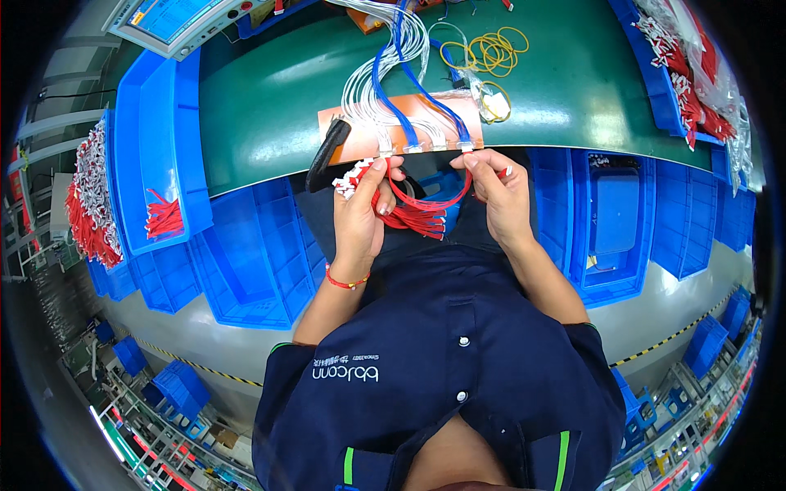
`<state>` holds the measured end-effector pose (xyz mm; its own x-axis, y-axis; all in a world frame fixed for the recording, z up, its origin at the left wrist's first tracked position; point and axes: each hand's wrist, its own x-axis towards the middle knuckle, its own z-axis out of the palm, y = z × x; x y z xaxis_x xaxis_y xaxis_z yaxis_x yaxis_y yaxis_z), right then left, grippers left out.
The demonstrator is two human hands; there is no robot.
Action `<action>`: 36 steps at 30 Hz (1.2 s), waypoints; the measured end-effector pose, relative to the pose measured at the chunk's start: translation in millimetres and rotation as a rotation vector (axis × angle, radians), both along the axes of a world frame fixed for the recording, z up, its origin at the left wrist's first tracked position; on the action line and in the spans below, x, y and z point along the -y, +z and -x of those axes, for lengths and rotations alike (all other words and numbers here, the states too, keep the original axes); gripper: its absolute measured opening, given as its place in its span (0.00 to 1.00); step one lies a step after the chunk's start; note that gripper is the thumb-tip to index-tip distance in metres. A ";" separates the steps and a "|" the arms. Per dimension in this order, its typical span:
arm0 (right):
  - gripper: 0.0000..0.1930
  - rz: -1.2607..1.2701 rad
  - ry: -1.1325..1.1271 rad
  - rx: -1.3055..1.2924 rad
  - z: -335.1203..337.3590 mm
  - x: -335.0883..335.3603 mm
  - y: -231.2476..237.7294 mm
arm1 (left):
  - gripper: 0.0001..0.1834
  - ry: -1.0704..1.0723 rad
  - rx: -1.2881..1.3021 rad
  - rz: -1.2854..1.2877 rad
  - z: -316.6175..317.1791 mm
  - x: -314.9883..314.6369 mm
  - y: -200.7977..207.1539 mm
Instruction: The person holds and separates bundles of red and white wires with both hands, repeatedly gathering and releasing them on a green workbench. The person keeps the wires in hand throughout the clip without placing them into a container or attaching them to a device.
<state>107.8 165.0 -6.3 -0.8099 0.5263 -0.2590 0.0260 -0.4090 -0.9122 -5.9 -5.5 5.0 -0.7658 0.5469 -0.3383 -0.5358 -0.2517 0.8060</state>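
Observation:
A copper-coloured board [342, 146] lies at the front edge of the green table, with white sockets [413, 150] along its near side. My left hand [357, 225] is closed around a bundle of red wire harnesses [413, 221] with white connectors [350, 178]. Its thumb and finger also pinch one end of a single red harness at the left socket. The red harness [427, 202] hangs in a loop between both hands. Thumb and forefinger of my right hand [506, 204] close on its other end at the right socket. My fingertips partly hide both plugs; how deep they sit I cannot tell.
White wires [360, 82] and blue wires [381, 78] run back from the board. Behind it lies a yellow wire coil [498, 53]. A tester with a screen [176, 24] stands back left. Blue bins [155, 106] flank the table; more harnesses [692, 98] lie at right.

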 end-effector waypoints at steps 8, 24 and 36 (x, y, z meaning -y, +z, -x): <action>0.12 0.394 0.008 -0.016 3.3 -0.9 8.6 | 0.13 -0.029 -0.026 0.008 0.9 0.7 -0.8; 0.14 0.139 0.155 0.094 -6.4 -8.8 13.9 | 0.18 -0.081 0.031 0.046 1.8 -10.6 7.8; 0.21 -0.046 0.264 0.051 -20.7 -9.0 17.8 | 0.16 -0.318 -0.027 0.042 -9.3 -1.5 18.2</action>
<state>128.5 174.0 11.5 -0.9071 0.3110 -0.2837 0.1727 -0.3397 -0.9245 3.4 -4.0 23.2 -0.5679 0.7461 -0.3475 -0.5602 -0.0410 0.8273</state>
